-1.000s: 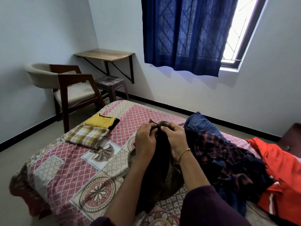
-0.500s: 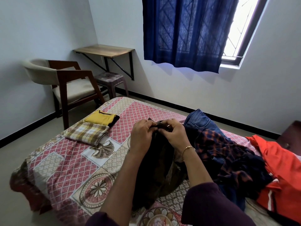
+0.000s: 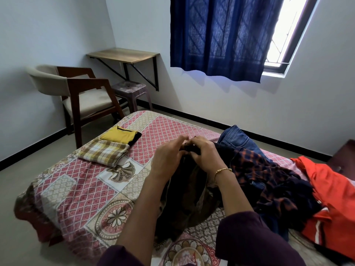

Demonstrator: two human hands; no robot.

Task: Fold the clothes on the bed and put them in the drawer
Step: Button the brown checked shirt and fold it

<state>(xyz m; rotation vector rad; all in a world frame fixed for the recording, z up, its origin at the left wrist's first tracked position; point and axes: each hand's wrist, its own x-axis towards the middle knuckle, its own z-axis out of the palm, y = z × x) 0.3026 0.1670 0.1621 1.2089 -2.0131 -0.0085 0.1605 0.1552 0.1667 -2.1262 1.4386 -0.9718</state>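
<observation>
A dark brown garment (image 3: 184, 196) hangs in front of me over the bed (image 3: 80, 191) with its patterned pink cover. My right hand (image 3: 206, 156) pinches its top edge. My left hand (image 3: 169, 158) is beside it at the same edge, its fingers stretched toward the cloth and blurred. To the right lies a heap of unfolded clothes: blue jeans (image 3: 236, 138), a dark orange-checked shirt (image 3: 265, 175) and an orange garment (image 3: 330, 204). At the bed's far left, a folded yellow top (image 3: 120, 136) and a folded brown plaid cloth (image 3: 104, 153) lie side by side.
A wooden armchair (image 3: 84, 93) stands left of the bed beside a plastic stool (image 3: 130, 90) under a wall-mounted shelf (image 3: 124, 54). A blue curtain (image 3: 224, 35) covers most of the window. A dark wooden piece of furniture (image 3: 343, 156) shows at the right edge.
Both hands have worked along the garment's top edge. The left hand's fingers have loosened and stretched out. The camera has tilted, showing more of the bed.
</observation>
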